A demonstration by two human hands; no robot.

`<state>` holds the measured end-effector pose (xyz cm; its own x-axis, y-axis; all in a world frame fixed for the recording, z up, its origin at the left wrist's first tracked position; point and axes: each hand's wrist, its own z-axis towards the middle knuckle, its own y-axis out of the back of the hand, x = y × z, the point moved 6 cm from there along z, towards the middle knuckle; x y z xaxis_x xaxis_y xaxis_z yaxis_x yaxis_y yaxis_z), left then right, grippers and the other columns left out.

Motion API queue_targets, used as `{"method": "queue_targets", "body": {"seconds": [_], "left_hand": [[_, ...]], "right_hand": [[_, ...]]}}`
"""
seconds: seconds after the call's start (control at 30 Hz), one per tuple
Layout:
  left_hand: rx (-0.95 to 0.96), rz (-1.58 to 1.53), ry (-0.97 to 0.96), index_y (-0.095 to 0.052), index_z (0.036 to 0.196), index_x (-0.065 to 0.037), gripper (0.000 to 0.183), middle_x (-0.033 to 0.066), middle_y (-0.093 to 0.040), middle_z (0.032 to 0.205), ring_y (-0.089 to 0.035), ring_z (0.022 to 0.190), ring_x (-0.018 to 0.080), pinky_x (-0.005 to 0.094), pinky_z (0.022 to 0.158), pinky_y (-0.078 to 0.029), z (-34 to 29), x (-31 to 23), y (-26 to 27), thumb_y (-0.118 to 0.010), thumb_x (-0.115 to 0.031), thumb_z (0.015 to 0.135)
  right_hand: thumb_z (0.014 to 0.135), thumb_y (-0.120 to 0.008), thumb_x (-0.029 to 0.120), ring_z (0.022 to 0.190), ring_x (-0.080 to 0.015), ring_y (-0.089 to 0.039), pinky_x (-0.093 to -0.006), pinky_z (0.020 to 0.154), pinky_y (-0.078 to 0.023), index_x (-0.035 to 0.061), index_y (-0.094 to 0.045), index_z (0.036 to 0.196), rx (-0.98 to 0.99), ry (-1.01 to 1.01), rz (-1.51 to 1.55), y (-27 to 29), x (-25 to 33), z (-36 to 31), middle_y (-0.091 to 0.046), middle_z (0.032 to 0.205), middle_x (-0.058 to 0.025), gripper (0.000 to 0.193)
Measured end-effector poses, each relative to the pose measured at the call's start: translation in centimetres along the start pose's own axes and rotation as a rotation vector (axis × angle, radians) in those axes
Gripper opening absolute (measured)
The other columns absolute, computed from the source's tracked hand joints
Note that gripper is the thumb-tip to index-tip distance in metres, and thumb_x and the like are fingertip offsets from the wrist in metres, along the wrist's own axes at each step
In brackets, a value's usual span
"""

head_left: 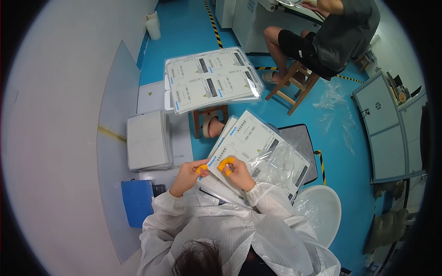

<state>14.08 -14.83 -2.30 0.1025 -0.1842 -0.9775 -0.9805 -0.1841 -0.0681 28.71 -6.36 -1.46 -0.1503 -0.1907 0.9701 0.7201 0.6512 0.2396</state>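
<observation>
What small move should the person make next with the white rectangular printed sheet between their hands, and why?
Probably, the right hand should draw the crumpled clear plastic film off the white rectangular printed sheet: the film lies bunched over the sheet's right part, across some print, while the left hand is at its left end, seemingly placed to steady it.

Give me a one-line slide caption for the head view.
Left hand and right hand, in orange finger covers, at one corner of printed sheets partly under crumpled clear film.
</observation>
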Motion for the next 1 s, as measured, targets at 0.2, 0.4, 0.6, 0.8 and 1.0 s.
{"method": "queue_targets", "body": {"seconds": [0.2,0.4,0.6,0.8,1.0], "left_hand": [[0.032,-0.061,0.116,-0.054,0.115,0.003,0.028,0.0094,-0.063,0.090,-0.059,0.075,0.0108,0.0220,0.070,-0.049,0.3,2.3,0.6,-0.048,-0.003,0.088],[0.062,-0.079,0.066,-0.054,0.114,0.003,0.028,0.0100,-0.063,0.090,-0.060,0.076,0.0110,0.0221,0.069,-0.049,1.0,0.3,-0.8,-0.048,-0.001,0.087],[0.079,-0.050,0.046,-0.055,0.113,0.002,0.027,0.0083,-0.064,0.087,-0.061,0.075,0.0119,0.0226,0.069,-0.050,1.2,-0.3,-0.4,-0.049,-0.003,0.087],[0.084,-0.134,0.194,-0.056,0.112,0.001,0.027,0.0091,-0.064,0.090,-0.063,0.073,0.0131,0.0227,0.069,-0.051,1.4,2.0,0.6,-0.050,-0.011,0.089],[0.146,-0.137,0.021,-0.056,0.116,-0.002,0.030,0.0092,-0.064,0.095,-0.059,0.077,0.0116,0.0232,0.073,-0.048,4.0,-2.5,-0.3,-0.052,-0.013,0.088]], "right_hand": [[0.084,-0.048,0.007,0.078,-0.0123,-0.054,-0.0228,0.073,-0.044,0.0025,-0.051,0.093,-0.431,-0.004,0.748,7.6,-0.8,1.0,-0.056,0.085,-0.0054,0.011],[0.077,-0.060,0.006,0.076,-0.0156,-0.056,-0.0237,0.070,-0.045,0.0006,-0.051,0.101,0.017,-0.076,-0.144,1.6,1.0,0.4,-0.058,0.085,-0.0056,0.026],[0.081,-0.058,0.011,0.081,-0.0178,-0.056,-0.0310,0.082,-0.042,0.0033,-0.052,0.099,0.072,-0.062,0.164,3.6,-1.4,0.8,-0.060,0.092,-0.0089,0.020],[0.090,-0.047,0.019,0.069,-0.0145,-0.050,-0.0383,0.094,-0.036,0.0084,-0.050,0.094,-0.329,0.044,1.228,9.3,-2.6,1.2,-0.049,0.069,-0.0018,0.012],[0.091,-0.042,0.016,0.041,-0.0068,-0.029,-0.0259,0.056,-0.039,0.0111,-0.048,0.093,-0.207,-0.011,1.011,7.0,-2.5,1.1,-0.035,0.057,0.0022,0.008]]}}
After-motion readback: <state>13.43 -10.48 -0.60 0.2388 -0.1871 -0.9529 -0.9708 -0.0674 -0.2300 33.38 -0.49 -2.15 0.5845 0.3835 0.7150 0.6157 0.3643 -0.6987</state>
